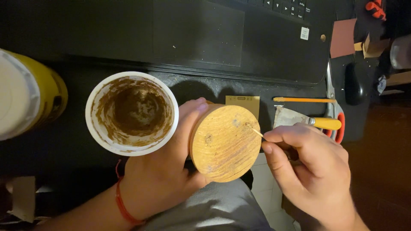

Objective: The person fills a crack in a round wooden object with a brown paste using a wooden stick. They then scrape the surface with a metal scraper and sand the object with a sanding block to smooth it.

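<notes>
left hand (160, 171) grips the wooden block (225, 143); right hand (308, 162) pinches a thin stick (257, 133), dabbing one flaw; another pale spot remains unfilled.

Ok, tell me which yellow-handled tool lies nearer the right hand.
The putty knife, with its broad metal blade, just above the right hand; the thin pencil-like stick lies farther up.

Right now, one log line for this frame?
left hand: holds round wooden piece | right hand: thin stick tip on its face | stained white cup beside
</notes>
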